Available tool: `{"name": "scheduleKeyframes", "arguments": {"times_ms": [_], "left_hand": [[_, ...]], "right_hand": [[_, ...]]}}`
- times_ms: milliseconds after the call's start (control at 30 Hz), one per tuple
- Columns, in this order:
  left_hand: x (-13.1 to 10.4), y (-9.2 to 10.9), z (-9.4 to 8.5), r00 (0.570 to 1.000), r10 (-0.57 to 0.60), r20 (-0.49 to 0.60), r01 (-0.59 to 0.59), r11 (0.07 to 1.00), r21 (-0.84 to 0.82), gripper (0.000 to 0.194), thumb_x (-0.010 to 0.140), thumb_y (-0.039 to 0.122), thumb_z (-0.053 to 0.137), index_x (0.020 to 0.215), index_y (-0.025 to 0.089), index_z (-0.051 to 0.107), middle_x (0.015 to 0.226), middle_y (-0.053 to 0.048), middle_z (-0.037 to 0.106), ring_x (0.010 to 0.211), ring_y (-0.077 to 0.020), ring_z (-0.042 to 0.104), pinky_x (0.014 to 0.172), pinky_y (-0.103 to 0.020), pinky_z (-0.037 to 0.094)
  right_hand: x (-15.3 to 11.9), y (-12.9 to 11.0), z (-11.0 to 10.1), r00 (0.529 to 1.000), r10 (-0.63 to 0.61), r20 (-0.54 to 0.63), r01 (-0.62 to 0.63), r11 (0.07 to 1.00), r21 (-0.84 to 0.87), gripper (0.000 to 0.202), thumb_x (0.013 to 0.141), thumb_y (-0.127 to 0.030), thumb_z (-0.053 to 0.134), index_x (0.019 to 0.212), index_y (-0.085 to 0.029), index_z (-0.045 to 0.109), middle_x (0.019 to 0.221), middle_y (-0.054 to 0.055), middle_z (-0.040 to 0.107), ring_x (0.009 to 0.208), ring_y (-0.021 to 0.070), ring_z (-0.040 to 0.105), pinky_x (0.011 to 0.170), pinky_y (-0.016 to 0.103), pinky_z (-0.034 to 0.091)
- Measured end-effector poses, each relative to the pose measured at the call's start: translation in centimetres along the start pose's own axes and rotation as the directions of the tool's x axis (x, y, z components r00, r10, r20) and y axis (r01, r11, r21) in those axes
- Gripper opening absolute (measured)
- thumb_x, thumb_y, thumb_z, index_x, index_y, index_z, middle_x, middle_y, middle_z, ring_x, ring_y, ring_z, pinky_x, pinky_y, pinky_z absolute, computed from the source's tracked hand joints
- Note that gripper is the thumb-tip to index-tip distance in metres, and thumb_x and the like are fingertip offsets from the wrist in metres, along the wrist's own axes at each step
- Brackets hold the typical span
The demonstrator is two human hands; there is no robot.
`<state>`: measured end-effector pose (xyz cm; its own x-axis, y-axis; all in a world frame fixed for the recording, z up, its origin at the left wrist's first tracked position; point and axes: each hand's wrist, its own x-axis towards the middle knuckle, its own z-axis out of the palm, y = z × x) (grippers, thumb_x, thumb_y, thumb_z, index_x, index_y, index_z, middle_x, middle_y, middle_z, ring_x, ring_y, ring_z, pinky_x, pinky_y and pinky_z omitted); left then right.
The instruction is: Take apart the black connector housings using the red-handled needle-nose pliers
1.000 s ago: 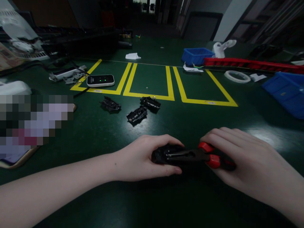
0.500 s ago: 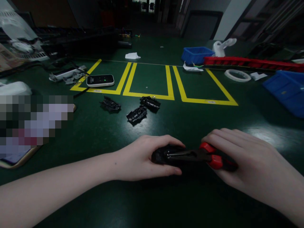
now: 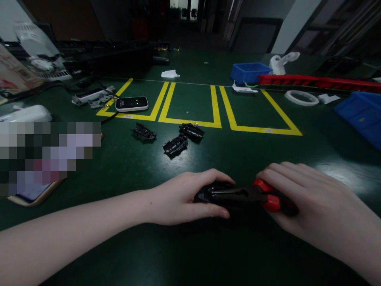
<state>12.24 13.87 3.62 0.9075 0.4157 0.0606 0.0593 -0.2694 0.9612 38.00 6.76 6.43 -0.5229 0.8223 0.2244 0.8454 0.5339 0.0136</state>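
Note:
My left hand (image 3: 184, 198) is closed round a black plastic part (image 3: 205, 194), thumb on the near side and fingers on the far side. My right hand (image 3: 303, 198) grips red-handled pliers (image 3: 269, 194) from above. The dark jaws of the pliers point left and lie over the black part; whether they bite on it I cannot tell. Beyond my hands lie three similar black pieces: one on the left (image 3: 143, 132), one in the middle (image 3: 175, 145) and one on the right (image 3: 192, 132), the last two touching or nearly so.
Yellow tape outlines (image 3: 190, 122) mark the green table. A white device with green lights (image 3: 131, 104) rests on the left outline. A blurred-out phone (image 3: 44, 188) lies at left. Blue bins (image 3: 250, 73), a red strip (image 3: 321, 82) and a tape roll (image 3: 301, 97) stand at right.
The whole view has shifted slightly, so the table things appear a little further right and lower. Both hands keep the same grip on the black part and the pliers.

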Motion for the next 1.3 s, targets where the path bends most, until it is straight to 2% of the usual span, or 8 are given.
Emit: {"name": "scheduleKeyframes", "arguments": {"times_ms": [167,367,533,633,733,933,1133,1300], "left_hand": [[0.0,0.1,0.0,1.0,-0.001,0.0,0.001,0.999,0.044,0.042,0.094,0.029,0.066,0.131,0.016,0.051,0.12,-0.009,0.066,0.103,-0.0199,0.065,0.087,-0.031,0.052],[0.0,-0.1,0.0,1.0,0.026,0.003,-0.027,0.994,0.102,0.046,0.093,0.033,0.068,0.131,0.015,0.051,0.117,-0.01,0.066,0.102,-0.0206,0.065,0.085,-0.031,0.052],[0.0,-0.3,-0.1,0.998,0.068,0.009,-0.069,0.986,0.152,0.05,0.093,0.035,0.067,0.134,0.012,0.051,0.117,-0.012,0.066,0.103,-0.0212,0.065,0.087,-0.031,0.051],[0.0,-0.5,-0.2,0.996,0.085,0.005,-0.085,0.987,0.137,0.054,0.092,0.037,0.068,0.135,0.009,0.05,0.116,-0.013,0.066,0.103,-0.0218,0.065,0.086,-0.031,0.052],[0.1,-0.6,-0.3,0.995,0.097,0.005,-0.096,0.988,0.119,0.054,0.093,0.037,0.067,0.136,0.009,0.049,0.115,-0.013,0.066,0.1,-0.0211,0.065,0.085,-0.031,0.053],[0.0,-0.7,-0.2,0.991,0.126,-0.045,-0.121,0.987,0.103,0.054,0.093,0.036,0.067,0.136,0.009,0.049,0.118,-0.014,0.065,0.103,-0.021,0.065,0.088,-0.031,0.053],[0.0,-0.8,-0.1,0.987,0.127,-0.098,-0.116,0.987,0.107,0.052,0.092,0.033,0.069,0.135,0.01,0.052,0.117,-0.013,0.066,0.103,-0.0206,0.065,0.088,-0.029,0.052],[0.0,-0.7,0.0,0.991,0.108,-0.08,-0.097,0.987,0.132,0.052,0.092,0.032,0.068,0.135,0.009,0.052,0.115,-0.013,0.066,0.101,-0.0209,0.065,0.087,-0.029,0.052]], "right_hand": [[-0.3,0.4,-0.4,0.999,-0.03,-0.016,0.03,0.999,-0.028,0.022,0.074,-0.02,0.049,0.095,-0.025,0.056,0.083,0.006,0.065,0.069,0.0269,0.062,0.057,0.039,0.047],[-0.4,0.3,-0.2,1.0,0.016,0.016,-0.017,0.999,0.036,0.012,0.085,-0.033,0.058,0.09,-0.024,0.061,0.08,0.007,0.064,0.068,0.026,0.062,0.057,0.039,0.048],[-0.1,0.0,0.7,0.999,0.033,-0.032,-0.028,0.988,0.149,0.042,0.091,-0.062,0.052,0.089,-0.021,0.064,0.08,0.008,0.066,0.067,0.0251,0.064,0.056,0.039,0.051],[-0.3,0.4,1.5,0.993,0.067,-0.099,-0.056,0.992,0.113,0.046,0.101,-0.054,0.033,0.091,-0.022,0.064,0.088,0.011,0.071,0.077,0.0291,0.068,0.064,0.045,0.054],[-0.9,1.0,2.2,0.991,0.067,-0.115,-0.056,0.994,0.094,0.039,0.101,-0.044,0.032,0.094,-0.026,0.066,0.094,0.011,0.073,0.085,0.0329,0.071,0.068,0.048,0.057],[-2.0,1.6,3.2,0.979,0.142,-0.148,-0.135,0.989,0.054,0.043,0.1,-0.029,0.035,0.14,-0.037,0.049,0.121,0.006,0.07,0.11,0.0348,0.067,0.092,0.059,0.054],[-0.5,2.8,2.6,0.963,-0.071,-0.26,0.072,0.997,-0.007,0.027,0.099,-0.029,0.037,0.119,-0.027,0.056,0.107,0.007,0.07,0.083,0.0223,0.073,0.061,0.03,0.061],[-0.5,3.1,2.7,0.916,-0.24,-0.321,0.188,0.965,-0.185,0.027,0.098,-0.027,0.036,0.113,-0.02,0.056,0.099,0.01,0.068,0.079,0.0233,0.071,0.062,0.033,0.058]]}}
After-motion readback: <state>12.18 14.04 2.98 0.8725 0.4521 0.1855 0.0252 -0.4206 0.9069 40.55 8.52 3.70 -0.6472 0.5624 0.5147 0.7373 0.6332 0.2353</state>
